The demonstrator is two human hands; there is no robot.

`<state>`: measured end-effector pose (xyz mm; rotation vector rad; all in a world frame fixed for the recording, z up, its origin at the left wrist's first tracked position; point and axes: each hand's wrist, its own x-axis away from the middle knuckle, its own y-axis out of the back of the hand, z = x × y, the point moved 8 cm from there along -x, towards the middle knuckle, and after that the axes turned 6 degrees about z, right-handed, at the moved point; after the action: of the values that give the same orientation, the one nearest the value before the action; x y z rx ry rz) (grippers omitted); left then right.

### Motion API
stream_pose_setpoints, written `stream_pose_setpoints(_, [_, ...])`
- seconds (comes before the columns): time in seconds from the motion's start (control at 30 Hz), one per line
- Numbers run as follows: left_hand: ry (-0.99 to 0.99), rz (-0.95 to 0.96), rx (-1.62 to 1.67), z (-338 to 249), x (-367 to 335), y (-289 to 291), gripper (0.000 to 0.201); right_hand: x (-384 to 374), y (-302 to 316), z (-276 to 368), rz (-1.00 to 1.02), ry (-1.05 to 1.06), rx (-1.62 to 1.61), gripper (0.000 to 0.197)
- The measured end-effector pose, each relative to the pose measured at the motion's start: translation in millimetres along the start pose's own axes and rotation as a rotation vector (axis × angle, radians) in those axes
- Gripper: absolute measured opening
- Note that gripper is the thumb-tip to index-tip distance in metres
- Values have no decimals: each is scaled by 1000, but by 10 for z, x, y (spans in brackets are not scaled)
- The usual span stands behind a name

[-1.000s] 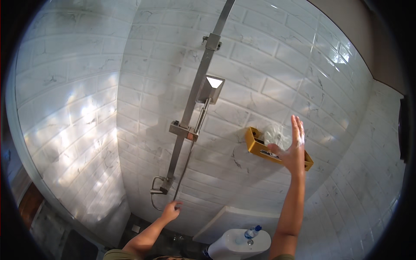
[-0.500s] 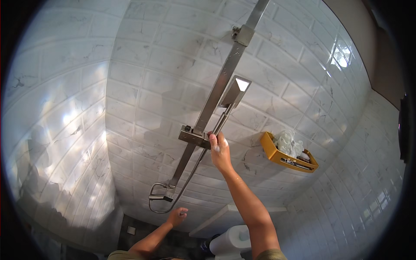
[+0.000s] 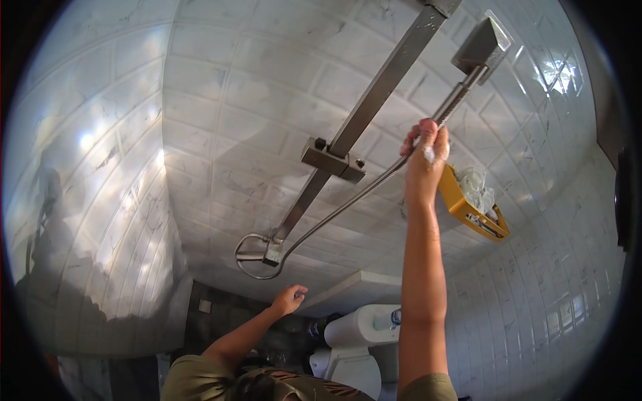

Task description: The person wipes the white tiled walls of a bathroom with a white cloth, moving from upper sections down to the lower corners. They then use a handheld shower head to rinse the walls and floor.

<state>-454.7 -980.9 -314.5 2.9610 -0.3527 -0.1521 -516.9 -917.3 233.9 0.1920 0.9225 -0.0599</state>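
Observation:
My right hand [image 3: 426, 150] is wrapped round the handle of a metal hand shower [image 3: 481, 50], which has a flat, squared head. White, foamy-looking patches show on this hand. From the handle a ribbed metal hose [image 3: 354, 200] curves down to a wall fitting at the foot of a square metal rail [image 3: 384, 87]. The hand shower is apart from its holder [image 3: 332, 160] on that rail. Lower down, my left hand [image 3: 289, 301] hangs below the hose loop with its fingers curled in. Whatever it may hold is too small to make out.
A yellow wall caddy [image 3: 461, 204] with a whitish mesh-like bundle is fixed beside my right forearm. Below are a white toilet [image 3: 348, 367], a bottle [image 3: 396, 317] on its tank, and a white ledge [image 3: 361, 287]. Marbled white tiles cover the walls around me.
My right hand has drawn the hand shower out of the rail holder, up and to the right, and the hose trails after it. My left hand has shifted slightly right and up in view.

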Motion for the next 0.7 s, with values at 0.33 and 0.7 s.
stream_pose_setpoints(0.33, [46,-86,128,158,396,226,26,2003,621,-982,54,-506,-68,34])
stream_pose_setpoints(0.7, [321,-510,753,-42,560,1095,47,4935,891,-1448,-52,-1073,-334,25])
